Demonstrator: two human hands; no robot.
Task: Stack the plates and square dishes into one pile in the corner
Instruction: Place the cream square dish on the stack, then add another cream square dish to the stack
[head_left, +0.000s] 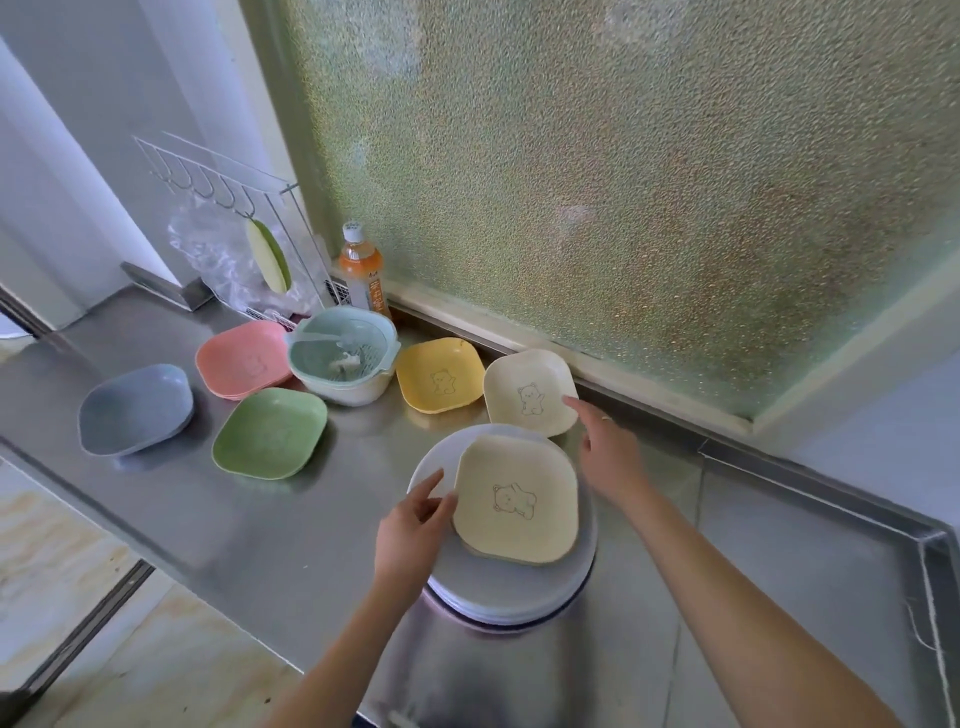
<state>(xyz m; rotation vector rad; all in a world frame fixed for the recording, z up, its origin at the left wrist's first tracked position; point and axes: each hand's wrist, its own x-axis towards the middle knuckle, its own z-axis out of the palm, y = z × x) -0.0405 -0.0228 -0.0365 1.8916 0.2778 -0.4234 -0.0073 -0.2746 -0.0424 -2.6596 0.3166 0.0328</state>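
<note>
so the right hand (608, 452) is the one that matters here. It's stretched out toward the cream square dish (530, 392) sitting by the window sill, fingers straight and loose, index tip just touching that dish's right edge, nothing held in that grip. The dish lies up and to the left of the palm, so I'd guess the fingers need to hook over that near-right rim and pull it back toward the pile

the pile itself is a stack of round plates (519, 592) close to the body with a pale yellow square dish (517, 499) on top. Left hand (413, 525) pinches that top dish's left edge, thumb and fingers curled round it

left hand is busy and further off, so the right is clearly nearer. All on the steel worktop (249, 535)
</note>
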